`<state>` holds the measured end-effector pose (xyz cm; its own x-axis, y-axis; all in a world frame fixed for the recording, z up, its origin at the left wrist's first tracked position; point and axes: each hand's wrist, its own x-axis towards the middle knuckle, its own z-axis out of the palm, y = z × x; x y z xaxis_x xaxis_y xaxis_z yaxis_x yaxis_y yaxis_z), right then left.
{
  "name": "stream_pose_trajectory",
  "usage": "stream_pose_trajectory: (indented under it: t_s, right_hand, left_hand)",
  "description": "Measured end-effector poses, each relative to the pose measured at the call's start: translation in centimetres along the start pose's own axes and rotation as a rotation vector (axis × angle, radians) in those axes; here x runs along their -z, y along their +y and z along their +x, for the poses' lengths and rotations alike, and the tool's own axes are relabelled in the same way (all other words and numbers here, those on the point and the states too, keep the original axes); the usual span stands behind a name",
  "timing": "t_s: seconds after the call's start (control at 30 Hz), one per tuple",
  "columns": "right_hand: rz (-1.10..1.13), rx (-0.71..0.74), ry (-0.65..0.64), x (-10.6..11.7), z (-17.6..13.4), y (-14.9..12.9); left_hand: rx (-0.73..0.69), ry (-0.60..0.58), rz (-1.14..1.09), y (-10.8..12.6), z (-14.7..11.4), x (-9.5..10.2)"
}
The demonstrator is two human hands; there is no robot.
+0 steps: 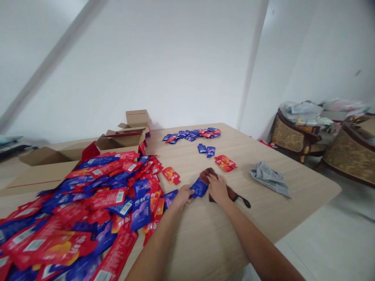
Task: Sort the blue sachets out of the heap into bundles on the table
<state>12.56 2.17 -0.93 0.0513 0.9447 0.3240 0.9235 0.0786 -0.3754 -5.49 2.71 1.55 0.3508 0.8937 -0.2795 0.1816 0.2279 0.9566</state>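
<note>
My left hand (183, 196) pinches the edge of a blue pouch (199, 188) that lies flat near the table's front middle. On the pouch's right side, my right hand (218, 188) holds a bunched brown cloth (231, 193) with a black loop at its end. Its fingers press the cloth down at the pouch's right edge, partly hiding it. Left of my left hand, a large heap of red and blue pouches (120, 195) spreads over the table. A loose red pouch (171, 175) lies just beyond my left hand, and red-orange pouches (225, 163) lie beyond my right hand.
Open cardboard boxes (43, 171) stand behind the heap. Several pouches (190, 135) form a row at the table's far side, with two blue pouches (206, 150) nearer. A grey cloth (269, 177) lies on the right. Upholstered chairs (293, 132) carrying plastic bags stand beyond the table (304, 191).
</note>
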Motion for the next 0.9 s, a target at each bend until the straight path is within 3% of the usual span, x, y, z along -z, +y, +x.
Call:
stream_pose_trajectory:
  t_s: [0.17,0.3,0.33,0.4,0.5,0.6,0.67,0.8,0.9]
  right_hand:
    - [-0.071,-0.026,0.013,-0.9,0.0,1.0]
    - [-0.048,0.004,0.035,-1.2,-0.1,1.4]
    - [-0.047,0.006,0.042,-1.2,-0.2,1.4]
    - [-0.042,0.002,0.059,-1.3,-0.2,1.3]
    - [-0.014,-0.025,0.101,-1.4,-0.2,1.2]
    - [0.048,-0.099,0.205,-1.3,0.1,1.6]
    - [0.119,-0.148,0.317,-1.0,0.4,2.2]
    - [0.311,-0.183,0.558,-0.5,1.2,3.8]
    - [0.438,-0.205,0.634,-0.2,1.6,4.4]
  left_hand:
    - [-0.232,0.247,-0.246,3.2,-1.8,5.1]
    - [-0.571,0.656,-0.485,5.8,-3.1,9.8]
    - [-0.607,0.711,-0.528,6.1,-3.0,10.5]
    - [-0.557,0.693,-0.523,6.2,-2.2,10.6]
    - [-0.404,0.550,-0.395,5.2,0.8,8.2]
    - [-0.331,0.432,-0.276,3.9,5.1,3.8]
    - [-0.295,0.347,-0.046,3.5,8.1,0.6]
    - [-0.426,0.207,0.316,4.4,13.1,-5.2]
    - [-0.569,0.040,0.568,6.0,16.0,-8.7]
